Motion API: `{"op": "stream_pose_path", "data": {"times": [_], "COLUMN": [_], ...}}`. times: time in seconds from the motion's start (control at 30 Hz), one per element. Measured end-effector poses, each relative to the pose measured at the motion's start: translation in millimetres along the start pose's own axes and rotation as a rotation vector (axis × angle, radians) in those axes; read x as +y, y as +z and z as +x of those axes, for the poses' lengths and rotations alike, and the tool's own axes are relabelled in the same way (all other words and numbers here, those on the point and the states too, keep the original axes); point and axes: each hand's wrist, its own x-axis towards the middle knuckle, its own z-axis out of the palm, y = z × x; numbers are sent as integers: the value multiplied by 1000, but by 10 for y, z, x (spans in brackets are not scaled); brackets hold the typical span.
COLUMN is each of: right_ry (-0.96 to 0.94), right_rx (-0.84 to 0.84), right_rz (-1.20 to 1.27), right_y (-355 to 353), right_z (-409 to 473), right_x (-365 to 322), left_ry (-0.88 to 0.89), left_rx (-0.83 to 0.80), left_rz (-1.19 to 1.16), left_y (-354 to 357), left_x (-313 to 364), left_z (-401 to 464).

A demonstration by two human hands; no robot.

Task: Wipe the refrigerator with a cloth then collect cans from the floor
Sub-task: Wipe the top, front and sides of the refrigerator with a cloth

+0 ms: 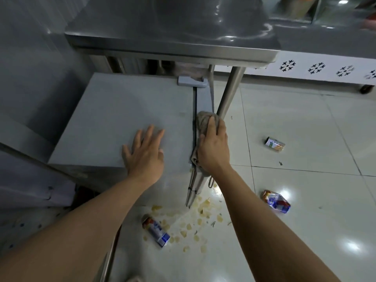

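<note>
Cloth (203, 127) bunched under right grip (212, 148) on refrigerator (122, 119) edge; left grip (145, 153) flat, released.

Both bare arms reach forward; left hand (144, 151) lies flat, fingers spread, right hand (213, 147) curled, gripping.

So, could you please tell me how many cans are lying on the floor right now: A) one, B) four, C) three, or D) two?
C: three cans lie on the tiles, the green can farthest out, the crushed blue can nearer, and the blue and white can among the spilled food scraps.
</note>
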Motion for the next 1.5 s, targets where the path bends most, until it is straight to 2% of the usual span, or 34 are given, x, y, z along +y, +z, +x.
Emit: {"op": "stream_pose_path", "data": {"times": [0.17, 0.3, 0.37, 0.47, 0.63, 0.77, 0.9, 1.17, 1.33, 1.5], "right_ry": [-51, -90, -102, -126, -194, -265, -236, -389, -587, -739], "right_rx": [116, 151, 180, 300, 417, 363, 329, 224, 138, 221], "right_rz": [-24, -36, -84, -171, -170, -125, -100, -49, -92, -263], "right_y": [113, 156, 159, 248, 656, 1093, 1428, 1847, 1921, 1754], "right_z": [-622, -795, -776, -788, -1006, -1101, -1089, -1180, -1185, -1057], "right_x": [53, 87, 87, -16, -413, -987, -1457, -2038, -2151, -1886], "left_ry": [-4, 97, 142, 108, 189, 168, 160, -17, -56, -62], "left_rx": [-48, -76, -10, 100, 84, 171, 188, 169, 226, 324], "left_rz": [-18, -124, -112, -23, -106, -133, -259, -688, -660, -548], "left_y": [-55, -162, -219, -281, -324, -456, -611, -736, -727, -618], "left_x": [22, -97, -306, -699, -1078, -1460, -1830, -2161, -2224, -2160], "left_z": [15, -17, -84, -206, -294, -353, -446, -633, -671, -681]}}
